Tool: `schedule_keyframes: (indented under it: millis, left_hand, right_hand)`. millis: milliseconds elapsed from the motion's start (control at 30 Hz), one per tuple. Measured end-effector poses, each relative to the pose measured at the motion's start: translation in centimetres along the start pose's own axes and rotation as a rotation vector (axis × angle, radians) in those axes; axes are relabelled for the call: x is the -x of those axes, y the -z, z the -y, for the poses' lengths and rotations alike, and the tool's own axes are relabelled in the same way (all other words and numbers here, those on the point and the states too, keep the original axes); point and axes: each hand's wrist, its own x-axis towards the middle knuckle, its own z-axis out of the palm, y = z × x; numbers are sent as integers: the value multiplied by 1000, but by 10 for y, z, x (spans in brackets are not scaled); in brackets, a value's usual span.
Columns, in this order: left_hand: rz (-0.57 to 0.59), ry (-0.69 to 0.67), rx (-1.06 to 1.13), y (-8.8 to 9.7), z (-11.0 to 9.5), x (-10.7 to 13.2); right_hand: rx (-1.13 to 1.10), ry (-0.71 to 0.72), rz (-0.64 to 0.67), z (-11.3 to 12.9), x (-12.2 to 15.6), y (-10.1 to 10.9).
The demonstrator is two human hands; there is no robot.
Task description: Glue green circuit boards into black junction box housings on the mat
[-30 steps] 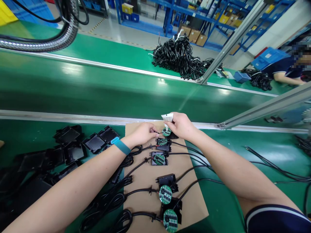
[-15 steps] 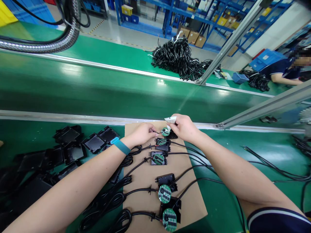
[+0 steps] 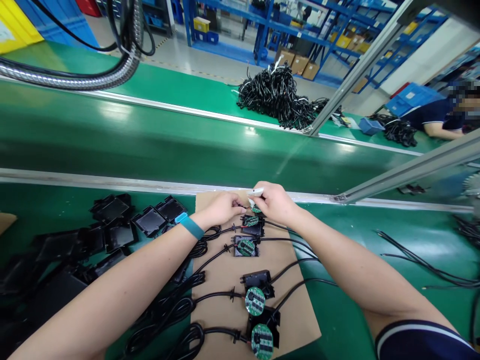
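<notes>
My right hand (image 3: 276, 202) is closed around a small white squeeze tube (image 3: 255, 192), its tip pointing down over the farthest round green circuit board (image 3: 256, 209). Just left of that board, my left hand (image 3: 224, 208) pinches the cable end that leads to it; the fingers partly cover the cable. Nearer to me, two more boards sit on black plastic housings, one board (image 3: 252, 221) and another board (image 3: 246, 247). Closest are a board (image 3: 254, 301) and a further board (image 3: 262, 341) beside their open housings. Black cables run from both sides.
A brown cardboard sheet (image 3: 292, 320) lies under the boards on the green bench (image 3: 345, 235). Loose black housings (image 3: 150, 221) and coiled cables (image 3: 180, 307) are at left. Behind the metal rail are a heap of black cables (image 3: 268, 92) and a co-worker (image 3: 431, 117) at right.
My right hand has moved slightly left and down with the tube, now covering more of the farthest board. My left hand keeps its pinch. The view has shifted slightly.
</notes>
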Motion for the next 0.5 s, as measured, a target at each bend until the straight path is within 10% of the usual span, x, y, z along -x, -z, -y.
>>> schedule_keyframes:
  millis: [500]
  left_hand:
    - [7,27,9,-1,-2,1]
  right_hand:
    - [27,-1,37,-2,-1,0]
